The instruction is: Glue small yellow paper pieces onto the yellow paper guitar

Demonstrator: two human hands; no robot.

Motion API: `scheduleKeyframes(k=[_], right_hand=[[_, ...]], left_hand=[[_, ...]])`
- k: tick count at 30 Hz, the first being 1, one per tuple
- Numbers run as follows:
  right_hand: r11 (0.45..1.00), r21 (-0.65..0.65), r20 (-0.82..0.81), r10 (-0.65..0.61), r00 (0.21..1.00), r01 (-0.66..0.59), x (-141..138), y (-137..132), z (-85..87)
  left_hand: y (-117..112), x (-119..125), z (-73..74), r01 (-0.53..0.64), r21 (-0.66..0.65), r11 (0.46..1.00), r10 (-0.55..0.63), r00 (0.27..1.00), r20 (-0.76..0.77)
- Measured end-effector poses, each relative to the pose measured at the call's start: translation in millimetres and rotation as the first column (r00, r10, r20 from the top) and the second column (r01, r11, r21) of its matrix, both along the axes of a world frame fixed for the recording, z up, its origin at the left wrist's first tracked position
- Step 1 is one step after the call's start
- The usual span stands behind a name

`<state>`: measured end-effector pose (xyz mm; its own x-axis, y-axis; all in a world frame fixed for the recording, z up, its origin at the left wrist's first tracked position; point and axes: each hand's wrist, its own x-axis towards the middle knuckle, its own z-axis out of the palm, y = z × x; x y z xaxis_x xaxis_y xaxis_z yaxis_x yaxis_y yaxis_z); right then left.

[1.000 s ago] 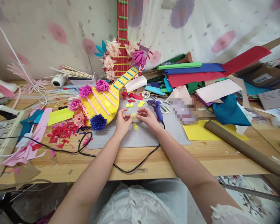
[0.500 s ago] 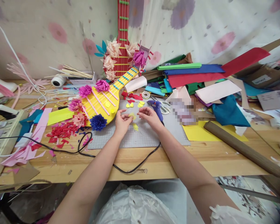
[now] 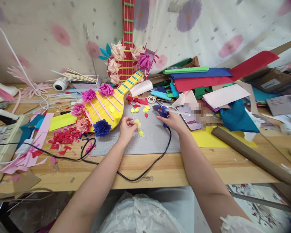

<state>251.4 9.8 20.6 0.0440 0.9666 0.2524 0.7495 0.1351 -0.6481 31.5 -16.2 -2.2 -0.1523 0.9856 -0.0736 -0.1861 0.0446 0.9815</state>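
Our L hand (image 3: 127, 128) pinches the yellow petal (image 3: 137, 123) over the mat (image 3: 155, 142); R hand (image 3: 174, 120) is at the glue gun (image 3: 161, 111), can't tell if fingers grip; best we hold petal by its edge w/ thumb clear

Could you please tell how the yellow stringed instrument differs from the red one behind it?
The yellow instrument slants to the right, while the red instrument stands upright behind it.
The yellow instrument has blue bars across its neck; the red instrument has green bars.
The yellow instrument carries a dark blue flower; the red instrument shows pale peach flowers.
Both are stringed.
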Motion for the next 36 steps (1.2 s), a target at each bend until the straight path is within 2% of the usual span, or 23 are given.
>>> scheduleKeyframes(k=[5, 9, 11, 14, 16, 18, 24, 36], right_hand=[[0.971, -0.145, 0.043, -0.187, 0.981, 0.192, -17.3, 7.0, -9.5], [0.956, -0.176, -0.044, -0.246, 0.968, 0.235, -21.1, 4.4, -8.1], [0.967, -0.167, -0.188, -0.221, 0.957, 0.190, -22.1, -1.0, -2.5], [0.988, -0.153, -0.419, -0.056, 0.906, -0.010, -23.5, -14.4, 11.5], [0.970, -0.186, -0.456, 0.059, 0.888, -0.159, -24.1, -24.1, 21.3], [0.940, -0.247, -0.420, 0.115, 0.900, -0.236, -24.2, -31.5, 28.7], [0.918, -0.310, -0.265, 0.165, 0.950, -0.246, -22.3, -34.4, 31.8], [0.908, -0.336, -0.223, 0.180, 0.958, -0.249, -18.3, -31.7, 24.6]], left_hand=[[-0.1, -1.8, 1.0, 0.031, -0.042, 0.999, -0.031, 0.999, -0.010], [0.4, -3.1, 2.4, 0.025, -0.079, 0.997, -0.025, 1.000, -0.006], [0.3, -3.8, 3.8, 0.019, -0.098, 0.995, -0.018, 1.000, 0.008], [0.1, -4.6, 5.5, 0.009, -0.121, 0.993, -0.005, 0.999, 0.032], [0.0, -4.4, 5.7, -0.010, -0.126, 0.992, 0.016, 0.999, 0.046], [0.0, -3.6, 5.3, -0.034, -0.120, 0.992, 0.042, 0.997, 0.058], [0.1, -1.7, 4.2, -0.093, -0.099, 0.991, 0.100, 0.992, 0.071], [1.0, -0.8, 2.9, -0.112, -0.075, 0.991, 0.118, 0.990, 0.083]])
